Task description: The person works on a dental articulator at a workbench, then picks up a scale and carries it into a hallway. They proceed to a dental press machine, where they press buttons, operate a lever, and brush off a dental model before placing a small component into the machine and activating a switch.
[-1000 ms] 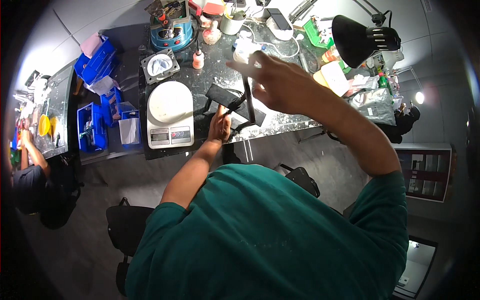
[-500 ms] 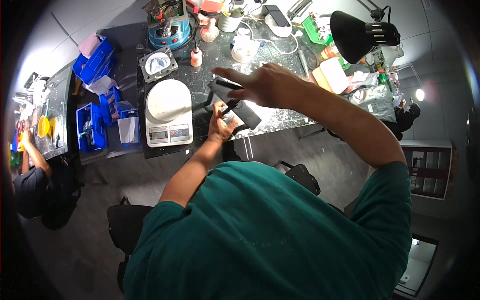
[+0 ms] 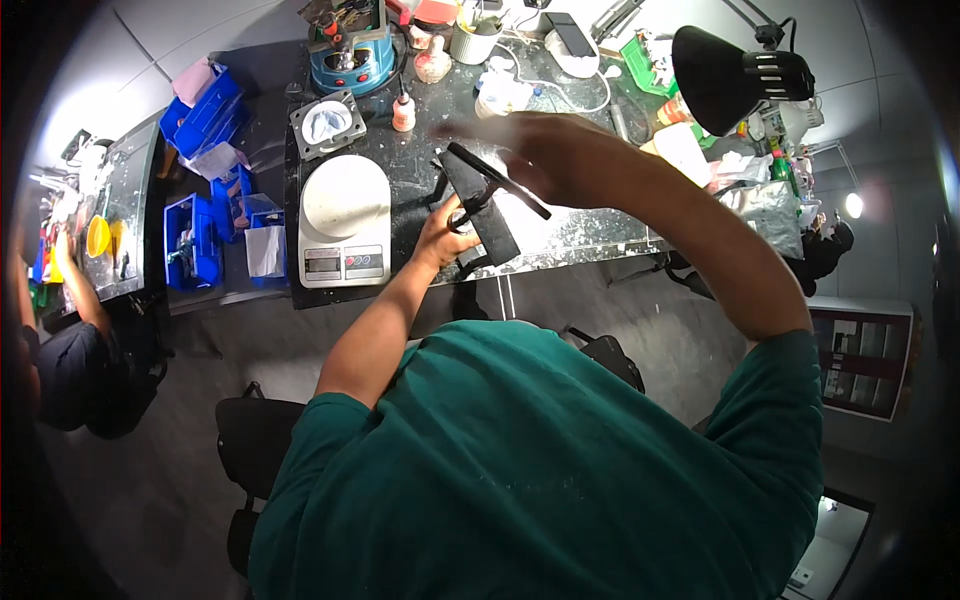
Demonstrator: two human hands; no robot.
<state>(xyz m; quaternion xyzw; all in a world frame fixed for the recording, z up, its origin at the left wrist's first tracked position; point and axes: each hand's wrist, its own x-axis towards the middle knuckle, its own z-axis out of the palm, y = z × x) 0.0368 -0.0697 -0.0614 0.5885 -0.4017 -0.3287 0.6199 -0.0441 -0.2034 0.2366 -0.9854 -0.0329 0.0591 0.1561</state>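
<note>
My left hand [image 3: 440, 240] is closed on the black metal fixture [image 3: 492, 228], made of a flat plate with arms and a leg, on the workbench. A long black bar [image 3: 530, 200] slants across its upper part. My right hand [image 3: 550, 160] is raised over the fixture from the right; its fingers are blurred, so whether they grip anything is unclear. Left of the fixture stands a white kitchen scale [image 3: 345, 200]. Behind are a small pink bottle [image 3: 403, 115] and a square metal mould [image 3: 326, 125].
Blue bins [image 3: 192, 245] stand left; a co-worker's arm [image 3: 82, 285] reaches at another bench. A black lamp [image 3: 710, 80] overhangs the cluttered right side, near another person [image 3: 825, 250]. A blue-bodied machine [image 3: 350, 65] sits behind, and black chairs [image 3: 255, 440] stand below the bench.
The black bar has shifted and now slants above the plate. My right hand dipped lower, then rose slightly and moved right. My left hand stays on the fixture.
</note>
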